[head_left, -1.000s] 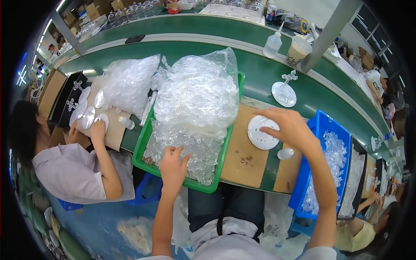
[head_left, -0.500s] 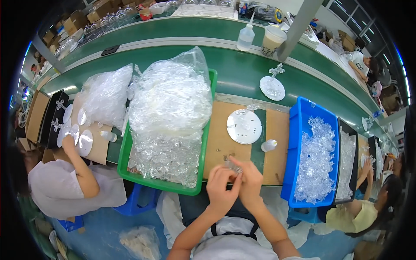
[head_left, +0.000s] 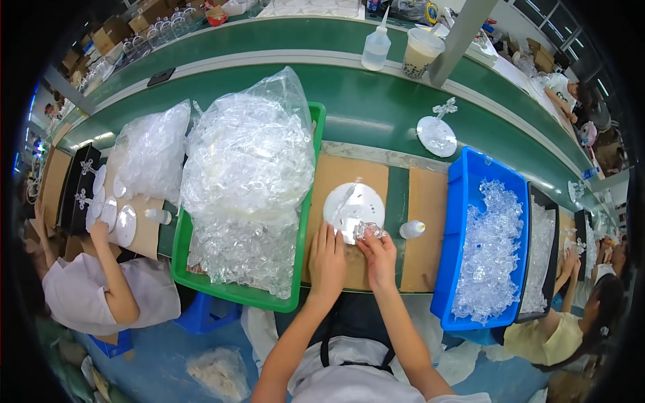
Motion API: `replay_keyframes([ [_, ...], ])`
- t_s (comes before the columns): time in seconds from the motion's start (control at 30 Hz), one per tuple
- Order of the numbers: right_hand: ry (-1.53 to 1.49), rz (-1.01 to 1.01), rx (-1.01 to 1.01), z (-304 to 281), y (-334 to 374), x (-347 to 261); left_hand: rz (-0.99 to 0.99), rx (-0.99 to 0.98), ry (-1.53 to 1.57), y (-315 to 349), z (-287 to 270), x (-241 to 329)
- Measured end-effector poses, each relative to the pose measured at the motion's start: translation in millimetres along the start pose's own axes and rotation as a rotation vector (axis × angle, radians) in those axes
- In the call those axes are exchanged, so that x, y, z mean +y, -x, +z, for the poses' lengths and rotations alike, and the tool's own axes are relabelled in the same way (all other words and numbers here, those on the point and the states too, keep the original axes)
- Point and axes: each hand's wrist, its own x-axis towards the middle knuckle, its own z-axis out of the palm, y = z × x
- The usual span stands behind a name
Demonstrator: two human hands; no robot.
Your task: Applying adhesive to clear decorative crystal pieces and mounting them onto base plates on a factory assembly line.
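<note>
One white disc [head_left: 371,201] lies flat on cardboard [head_left: 366,169], the left hand [head_left: 329,262], fingers extended, gripping nothing visible, at its near edge, perhaps steadying it, the right hand [head_left: 379,258] pinching a clear piece [head_left: 367,230] there, a small bottle [head_left: 412,229] apparently set rightward for reach.

Bright light; glare on green bench [head_left: 366,124], plastic bag [head_left: 248,151]; edges bent, corners black.

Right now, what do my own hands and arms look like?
Your left hand and right hand are bare: no gloves, and no rings or watch that I can make out. Both forearms are uncovered, without visible markings. A whitish sleeve shows beside the right one at the lower edge.
</note>
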Motion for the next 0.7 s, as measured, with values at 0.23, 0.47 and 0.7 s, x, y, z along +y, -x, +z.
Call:
replay_keyframes([
  [0.23, 0.378, -0.062, -0.147, 12, 5, -6, -0.061, 0.016, 0.074, 31, -23, 0],
  [0.47, 1.163, -0.479, -0.141, 37, 3, 7, -0.062, -0.033, 0.184, 35, -23, -2],
  [0.7, 1.441, -0.790, -0.128, 46, 9, 9, -0.039, -0.026, 0.097, 38, -19, -4],
])
